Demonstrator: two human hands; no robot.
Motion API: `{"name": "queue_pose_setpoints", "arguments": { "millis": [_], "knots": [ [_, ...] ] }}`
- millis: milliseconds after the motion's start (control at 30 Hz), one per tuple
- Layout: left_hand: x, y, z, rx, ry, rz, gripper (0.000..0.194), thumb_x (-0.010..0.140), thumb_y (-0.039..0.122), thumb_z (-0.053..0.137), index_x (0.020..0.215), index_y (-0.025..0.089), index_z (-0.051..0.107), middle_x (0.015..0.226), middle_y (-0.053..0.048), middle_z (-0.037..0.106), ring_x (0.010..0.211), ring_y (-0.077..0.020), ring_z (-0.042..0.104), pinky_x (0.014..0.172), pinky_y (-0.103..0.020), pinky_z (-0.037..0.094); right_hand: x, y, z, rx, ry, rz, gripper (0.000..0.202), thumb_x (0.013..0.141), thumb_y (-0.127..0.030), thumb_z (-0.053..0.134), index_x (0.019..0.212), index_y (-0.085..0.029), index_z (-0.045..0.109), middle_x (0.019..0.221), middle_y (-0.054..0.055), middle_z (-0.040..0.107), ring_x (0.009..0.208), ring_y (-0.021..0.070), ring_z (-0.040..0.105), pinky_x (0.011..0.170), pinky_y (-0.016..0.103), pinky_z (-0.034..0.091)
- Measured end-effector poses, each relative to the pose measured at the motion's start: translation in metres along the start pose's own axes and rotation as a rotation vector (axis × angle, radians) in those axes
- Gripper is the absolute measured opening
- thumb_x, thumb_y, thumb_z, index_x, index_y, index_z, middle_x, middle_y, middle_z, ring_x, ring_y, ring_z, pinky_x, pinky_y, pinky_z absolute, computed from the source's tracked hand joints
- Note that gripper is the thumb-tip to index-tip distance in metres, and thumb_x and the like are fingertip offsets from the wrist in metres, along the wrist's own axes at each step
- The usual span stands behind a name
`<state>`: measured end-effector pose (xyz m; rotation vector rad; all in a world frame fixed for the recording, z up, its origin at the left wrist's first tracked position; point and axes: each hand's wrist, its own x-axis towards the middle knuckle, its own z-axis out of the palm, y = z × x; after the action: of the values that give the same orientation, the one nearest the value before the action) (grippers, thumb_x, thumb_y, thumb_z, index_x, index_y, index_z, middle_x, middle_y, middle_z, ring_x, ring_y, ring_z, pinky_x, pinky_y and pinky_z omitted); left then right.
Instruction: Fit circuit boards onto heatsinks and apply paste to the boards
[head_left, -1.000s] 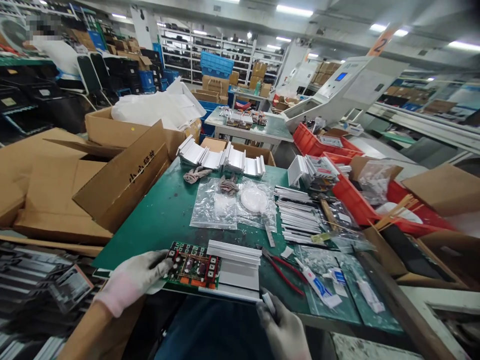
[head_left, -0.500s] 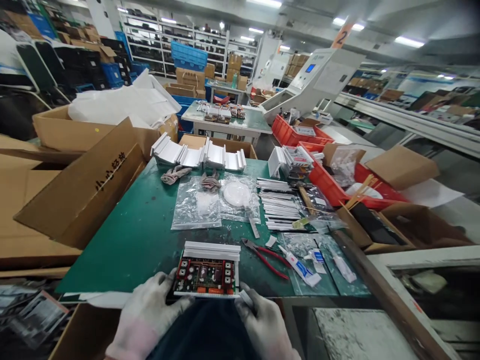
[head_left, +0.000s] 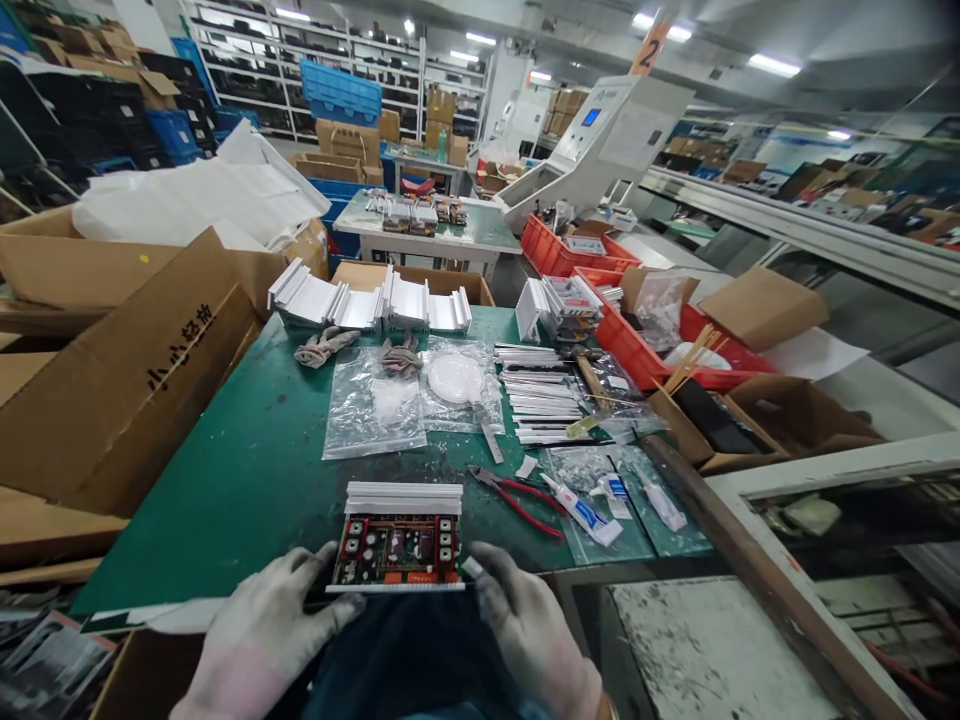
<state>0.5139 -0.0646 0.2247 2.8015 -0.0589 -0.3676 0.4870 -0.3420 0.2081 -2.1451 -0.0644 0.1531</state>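
Green circuit board [head_left: 405, 548] in white ribbed metal housing [head_left: 405, 497], near edge of green counter [head_left: 225, 500]. Gloved left hand [head_left: 274, 620]: grip wide, at housing's left end. Gloved right hand [head_left: 525, 620]: grip pinching small white piece [head_left: 472, 567].

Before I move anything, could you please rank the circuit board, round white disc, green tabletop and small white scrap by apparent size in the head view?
Largest to smallest:
green tabletop
circuit board
round white disc
small white scrap
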Motion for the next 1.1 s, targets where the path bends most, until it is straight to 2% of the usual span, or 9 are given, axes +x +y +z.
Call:
{"name": "queue_pose_setpoints", "arguments": {
  "millis": [67,133,267,367,533,733,833,933,1100],
  "knots": [
    [0.0,-0.003,-0.003,-0.074,0.036,-0.005,0.05,0.079,0.05,0.056,0.12,0.024,0.067,0.108,-0.006,0.07,0.103,-0.0266,0.066,0.089,-0.036,0.052,0.003,0.003,-0.009,-0.01,0.069,0.071,0.047,0.097,-0.05,0.032,0.11,-0.019,0.065,0.091,0.009,0.073,0.084,0.0223,0.069,0.071,0.028,0.049],
    [-0.001,-0.004,-0.002,-0.141,0.074,-0.015,0.051,0.079,0.053,0.054,0.118,0.024,0.067,0.107,-0.005,0.071,0.102,-0.0258,0.067,0.086,-0.034,0.054,0.005,0.003,-0.014,-0.02,0.079,0.139,0.045,0.096,-0.049,0.034,0.102,-0.018,0.067,0.082,0.007,0.071,0.077,0.0215,0.067,0.065,0.028,0.048],
    [-0.006,-0.005,0.005,-0.216,0.039,-0.061,0.049,0.081,0.057,0.046,0.109,0.027,0.071,0.104,-0.003,0.073,0.095,-0.0234,0.071,0.079,-0.029,0.056,0.002,-0.005,-0.009,0.102,-0.057,0.152,0.046,0.097,-0.053,0.041,0.112,-0.021,0.071,0.079,0.004,0.07,0.074,0.0192,0.065,0.069,0.026,0.048],
    [-0.011,-0.008,0.012,-0.221,0.025,-0.087,0.047,0.082,0.056,0.044,0.105,0.029,0.073,0.107,-0.002,0.074,0.098,-0.0236,0.071,0.077,-0.028,0.056,-0.004,-0.009,0.002,0.162,-0.087,0.157,0.051,0.098,-0.055,0.041,0.118,-0.019,0.07,0.078,0.005,0.072,0.072,0.0195,0.066,0.069,0.027,0.05],
    [-0.013,-0.011,0.024,-0.247,0.11,-0.088,0.048,0.084,0.057,0.042,0.107,0.026,0.072,0.102,-0.002,0.075,0.093,-0.0234,0.072,0.076,-0.027,0.057,-0.01,-0.004,0.014,0.116,-0.004,0.044,0.044,0.098,-0.046,0.045,0.12,-0.017,0.069,0.109,0.013,0.074,0.098,0.0247,0.07,0.082,0.029,0.05],
    [-0.01,-0.019,0.025,-0.345,0.145,0.011,0.041,0.082,0.054,0.049,0.098,0.026,0.074,0.093,-0.001,0.076,0.088,-0.021,0.073,0.075,-0.023,0.058,-0.014,-0.003,0.016,0.099,-0.057,-0.103,0.032,0.096,-0.032,0.045,0.11,-0.02,0.071,0.095,0.009,0.076,0.085,0.0197,0.072,0.071,0.023,0.048],
    [-0.009,-0.021,0.022,-0.378,0.166,0.026,0.042,0.079,0.059,0.053,0.095,0.026,0.074,0.093,0.001,0.077,0.089,-0.0209,0.073,0.078,-0.022,0.058,-0.015,-0.001,0.017,0.052,-0.087,-0.152,0.032,0.097,-0.032,0.043,0.108,-0.018,0.069,0.082,0.007,0.074,0.073,0.0166,0.07,0.064,0.021,0.044],
    [-0.008,-0.019,0.018,-0.402,0.181,0.043,0.041,0.078,0.06,0.054,0.088,0.026,0.075,0.088,0.001,0.077,0.082,-0.0204,0.073,0.075,-0.021,0.058,-0.015,0.003,0.016,-0.071,-0.048,-0.203,0.033,0.096,-0.035,0.043,0.102,-0.016,0.069,0.068,0.005,0.069,0.061,0.0152,0.065,0.056,0.022,0.037],
    [-0.005,-0.015,0.007,-0.317,0.119,0.048,0.04,0.079,0.057,0.051,0.087,0.026,0.075,0.083,-0.001,0.076,0.08,-0.0214,0.073,0.072,-0.025,0.058,-0.011,0.004,0.008,-0.145,-0.085,-0.239,0.027,0.095,-0.031,0.042,0.09,-0.018,0.066,0.064,0.003,0.065,0.057,0.0135,0.06,0.055,0.024,0.032]
  ]
}}
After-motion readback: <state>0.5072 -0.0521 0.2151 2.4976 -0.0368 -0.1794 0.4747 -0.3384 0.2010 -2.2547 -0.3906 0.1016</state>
